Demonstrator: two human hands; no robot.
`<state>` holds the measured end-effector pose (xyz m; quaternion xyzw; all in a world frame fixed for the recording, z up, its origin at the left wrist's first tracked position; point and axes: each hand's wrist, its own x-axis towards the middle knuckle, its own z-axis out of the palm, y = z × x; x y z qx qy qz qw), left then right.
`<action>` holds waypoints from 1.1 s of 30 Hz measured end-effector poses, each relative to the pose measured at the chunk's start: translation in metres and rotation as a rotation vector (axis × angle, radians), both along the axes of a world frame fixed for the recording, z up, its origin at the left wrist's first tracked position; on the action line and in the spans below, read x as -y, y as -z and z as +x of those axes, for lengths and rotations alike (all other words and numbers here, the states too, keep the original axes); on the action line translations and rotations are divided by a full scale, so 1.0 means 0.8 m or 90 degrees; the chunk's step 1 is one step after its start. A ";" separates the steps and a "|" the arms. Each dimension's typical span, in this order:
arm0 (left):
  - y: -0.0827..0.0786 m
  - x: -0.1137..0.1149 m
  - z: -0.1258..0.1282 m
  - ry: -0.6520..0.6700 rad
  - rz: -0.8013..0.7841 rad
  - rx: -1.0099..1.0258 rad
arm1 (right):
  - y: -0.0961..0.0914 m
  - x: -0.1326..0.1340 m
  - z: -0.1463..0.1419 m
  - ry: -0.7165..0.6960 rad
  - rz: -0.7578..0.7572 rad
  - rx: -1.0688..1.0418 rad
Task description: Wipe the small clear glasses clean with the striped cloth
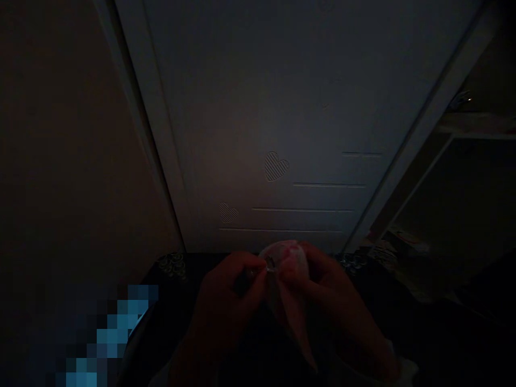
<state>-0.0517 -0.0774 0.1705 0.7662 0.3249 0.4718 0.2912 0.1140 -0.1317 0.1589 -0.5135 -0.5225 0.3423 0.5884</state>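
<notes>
Dim light leaves much of the detail hard to read. My right hand (328,293) is closed around a soft pink-and-white piece (297,317) that looks like cloth, with a pointed end hanging below the fingers. At its left edge a small piece with a faint shine (270,263) shows between the two hands; its kind cannot be made out. The thumb and forefinger of my left hand (226,293) are pinched together right beside that small piece. What they grip is mostly hidden by the fingers.
A pale door-like panel (258,97) with embossed hearts and lines stands ahead. A brownish surface (68,161) lies left of it. At right is a shelf (479,129) with a small shiny object (461,100). A pixelated blue patch (116,333) covers the lower left.
</notes>
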 end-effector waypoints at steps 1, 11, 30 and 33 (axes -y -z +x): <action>0.000 0.000 -0.001 -0.003 -0.001 -0.002 | 0.001 0.002 0.001 -0.005 0.004 -0.024; 0.000 -0.003 -0.003 -0.020 -0.031 -0.011 | 0.001 0.001 0.001 -0.005 0.053 -0.042; 0.007 -0.002 0.004 0.023 -0.047 -0.025 | 0.001 -0.009 -0.011 0.012 0.000 -0.005; 0.009 -0.005 0.004 0.021 -0.022 -0.065 | 0.005 -0.011 -0.008 0.018 -0.008 0.015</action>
